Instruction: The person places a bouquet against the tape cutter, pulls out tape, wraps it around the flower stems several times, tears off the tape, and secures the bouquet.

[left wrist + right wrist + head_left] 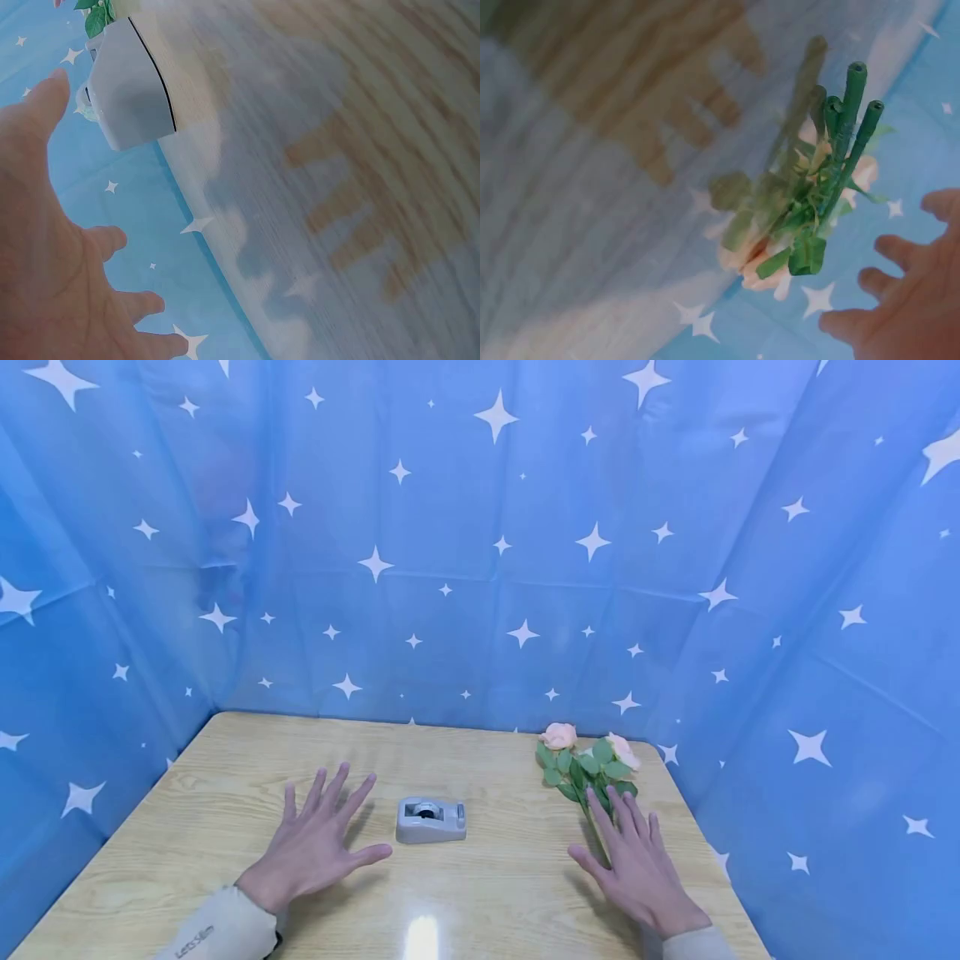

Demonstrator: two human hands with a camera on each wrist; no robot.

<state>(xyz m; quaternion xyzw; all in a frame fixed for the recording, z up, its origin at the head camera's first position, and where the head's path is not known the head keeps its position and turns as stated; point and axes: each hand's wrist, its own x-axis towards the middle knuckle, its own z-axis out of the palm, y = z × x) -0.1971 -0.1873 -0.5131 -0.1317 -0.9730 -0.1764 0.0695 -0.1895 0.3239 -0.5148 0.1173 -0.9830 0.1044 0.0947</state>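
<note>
In the head view, a grey tape dispenser stands on the wooden table between the two hands. My left hand hovers to its left, fingers spread, holding nothing; the left wrist view shows the dispenser beyond the thumb. A bunch of artificial pink roses with green leaves lies at the right of the table. Over its stems is my right hand, fingers spread and apart from them. The right wrist view shows the cut green stem ends, with the right hand beside them.
A blue curtain with white stars hangs behind the table and along both sides. The table's back edge runs close to it. Light glares off the tabletop near the front.
</note>
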